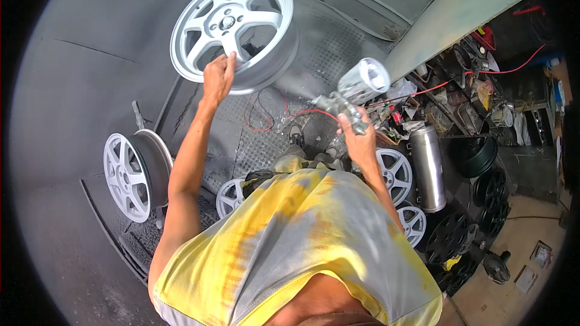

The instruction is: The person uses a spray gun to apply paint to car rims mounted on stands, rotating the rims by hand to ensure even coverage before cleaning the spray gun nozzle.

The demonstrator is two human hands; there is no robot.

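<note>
A white six-spoke wheel (257, 14) is held up at the upper middle, its face tilted toward me. My left hand (219, 76) is closed at its near edge, with the index finger reaching onto a spoke; the other fingers are curled and partly hidden. On the right, my right hand (357, 139) is wrapped around the handle of a metal spray gun (338, 107). A clear cup (365, 81), whitish inside, is attached to the gun. Pale mist leaves the nozzle toward the lower side of the wheel, without the gun touching it.
Another white wheel (127, 178) is mounted at the left. More white wheels (396, 175) stand low around my legs. A red hose (314, 111) trails over the metal floor (241, 139). To the right are a silver cylinder (428, 169), dark wheels (447, 235) and cluttered shelves (477, 93).
</note>
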